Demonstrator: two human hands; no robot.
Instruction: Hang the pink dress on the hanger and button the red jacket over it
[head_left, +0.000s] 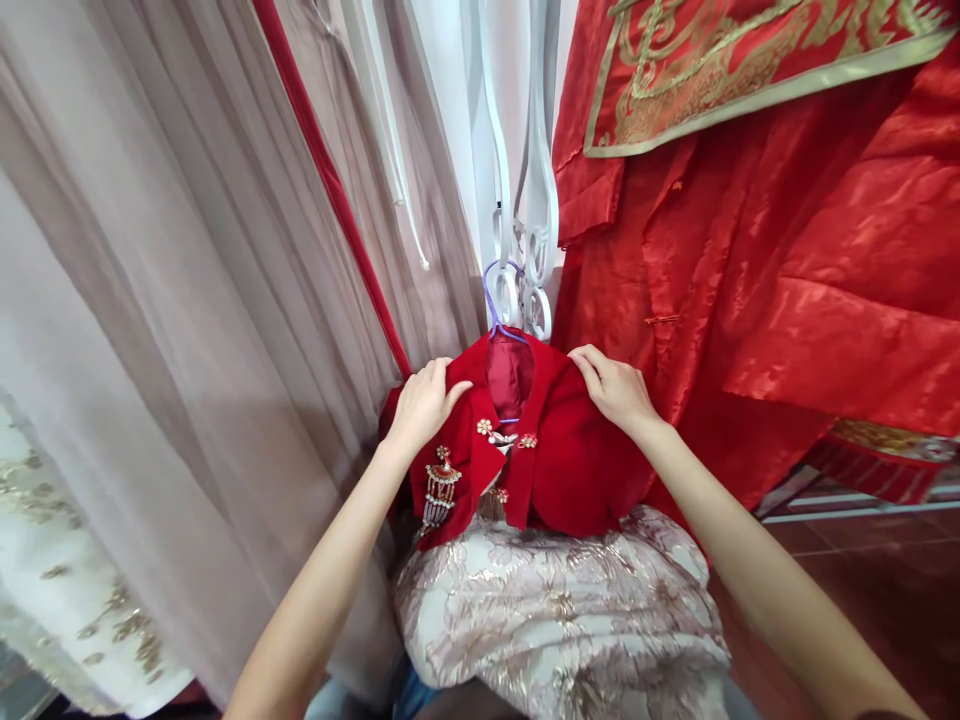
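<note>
A short red velvet jacket [577,470] hangs on a purple hanger [491,295] in front of me. My left hand [426,405] is closed over its left-side shoulder, thumb lying along the front. At the opposite shoulder, my right hand [616,388] pinches the velvet between thumb and fingers. Jewelled flower clasps [485,427] sit at the collar opening, and a beaded tassel brooch [442,485] hangs on the left-side front. Below the jacket spreads a pale brocade garment [570,590] with metallic floral patterns; I cannot tell whether the two are joined.
White scrolled metalwork [544,220] stands behind the hanger. Pinkish-grey curtains [225,300] hang at left, crossed by a red strip [330,180]. Red satin garments [750,260] with gold embroidery fill the right. A white gold-decorated fabric [67,580] shows at lower left.
</note>
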